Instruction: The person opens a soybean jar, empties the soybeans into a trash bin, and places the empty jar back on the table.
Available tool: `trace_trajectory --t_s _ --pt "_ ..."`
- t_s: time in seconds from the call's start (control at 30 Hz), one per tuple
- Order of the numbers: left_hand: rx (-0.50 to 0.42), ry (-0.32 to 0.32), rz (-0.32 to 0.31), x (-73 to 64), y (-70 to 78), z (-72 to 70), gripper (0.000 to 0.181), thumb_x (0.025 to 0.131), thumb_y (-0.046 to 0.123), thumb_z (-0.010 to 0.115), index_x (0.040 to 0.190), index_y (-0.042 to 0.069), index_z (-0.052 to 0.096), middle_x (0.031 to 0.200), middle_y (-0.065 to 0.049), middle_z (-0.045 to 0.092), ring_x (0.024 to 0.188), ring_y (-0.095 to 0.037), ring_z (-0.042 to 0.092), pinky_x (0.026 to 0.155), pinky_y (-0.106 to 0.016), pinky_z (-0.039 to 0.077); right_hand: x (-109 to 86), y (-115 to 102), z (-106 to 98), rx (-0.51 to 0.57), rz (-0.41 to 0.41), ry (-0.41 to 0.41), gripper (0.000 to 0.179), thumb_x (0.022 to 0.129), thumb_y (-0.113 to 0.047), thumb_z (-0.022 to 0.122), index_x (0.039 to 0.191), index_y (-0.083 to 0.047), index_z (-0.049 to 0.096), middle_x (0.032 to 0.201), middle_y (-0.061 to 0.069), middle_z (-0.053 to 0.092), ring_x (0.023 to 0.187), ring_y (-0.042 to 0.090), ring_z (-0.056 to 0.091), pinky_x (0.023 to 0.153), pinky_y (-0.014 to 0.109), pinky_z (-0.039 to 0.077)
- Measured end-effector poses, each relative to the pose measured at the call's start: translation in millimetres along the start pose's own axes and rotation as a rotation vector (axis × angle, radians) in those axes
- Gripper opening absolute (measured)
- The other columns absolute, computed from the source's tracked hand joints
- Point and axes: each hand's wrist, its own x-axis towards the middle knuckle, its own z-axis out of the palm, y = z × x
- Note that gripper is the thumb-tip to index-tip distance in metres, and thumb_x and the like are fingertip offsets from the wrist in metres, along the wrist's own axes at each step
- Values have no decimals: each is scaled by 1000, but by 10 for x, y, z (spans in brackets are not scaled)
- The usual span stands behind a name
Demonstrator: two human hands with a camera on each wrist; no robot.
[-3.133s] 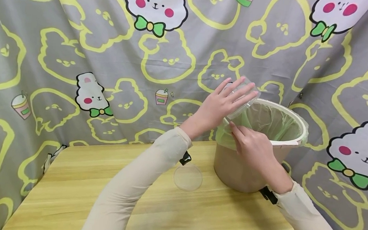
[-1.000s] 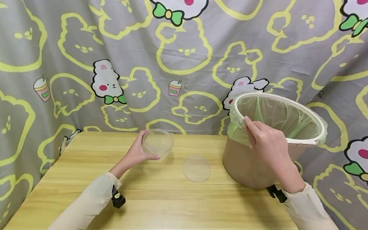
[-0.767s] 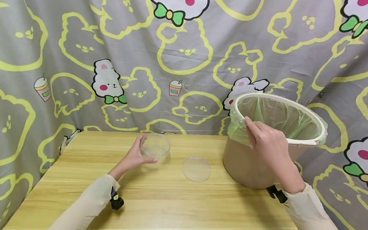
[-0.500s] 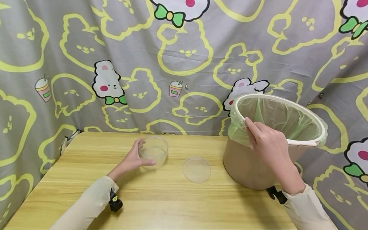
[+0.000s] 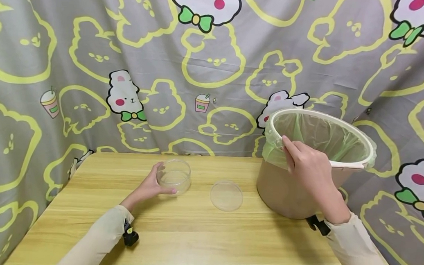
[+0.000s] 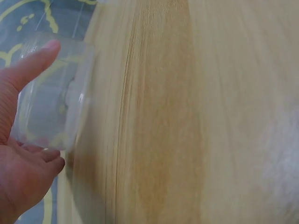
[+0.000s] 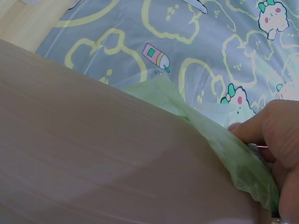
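Observation:
My left hand point(image 5: 148, 186) grips a clear, round plastic container point(image 5: 179, 178) by its left side, thumb in front and fingers behind. It stands upright, low over the wooden table, and looks to have nothing in it. In the left wrist view the thumb lies along the clear wall of the container point(image 6: 53, 105). My right hand point(image 5: 310, 166) grips the rim of a beige trash bin point(image 5: 281, 190), thumb and fingers round its near left edge. A thin green bin liner point(image 7: 229, 149) folds over that rim, bunched beside the right hand in the right wrist view.
A flat clear round lid point(image 5: 227, 196) lies on the wooden table point(image 5: 204, 247) between the container and the bin. Behind the table hangs a grey curtain point(image 5: 158, 59) with yellow cartoon outlines, which also runs down both sides.
My left hand has brought the container from over the bin's left edge across to the table's left part, then lowered it. My right hand keeps its hold on the bin's rim.

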Motion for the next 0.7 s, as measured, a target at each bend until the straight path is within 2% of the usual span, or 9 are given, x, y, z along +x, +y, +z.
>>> trace_trajectory --t_s 0.27,0.47,0.6,0.7 --pt "97 65 11 26 128 -41 130 73 39 92 164 9 5 170 -19 13 156 -42 14 124 -63 17 2 -6 4 0 37 -10 29 90 -6 66 118 -1 73 86 13 72 58 30 64 41 42 42" --pt "219 141 84 51 452 -98 119 77 51 87 164 17 13 169 -17 20 155 -43 20 121 -67 22 49 -63 33 -1 98 -16 33 90 -15 66 121 -7 72 105 15 72 67 32 66 49 46 49" --pt "283 194 133 63 733 -118 110 81 56 81 164 21 19 169 -12 23 155 -40 23 119 -67 27 105 -135 112 47 88 -10 39 89 -15 69 127 -5 70 119 20 70 92 41 69 73 54 57" --pt "325 229 177 68 934 -101 104 82 58 79 163 25 23 169 -7 24 157 -35 20 119 -66 28 151 -212 213 137 57 -25 46 88 -15 72 132 -3 67 128 23 66 112 44 64 96 59 51"
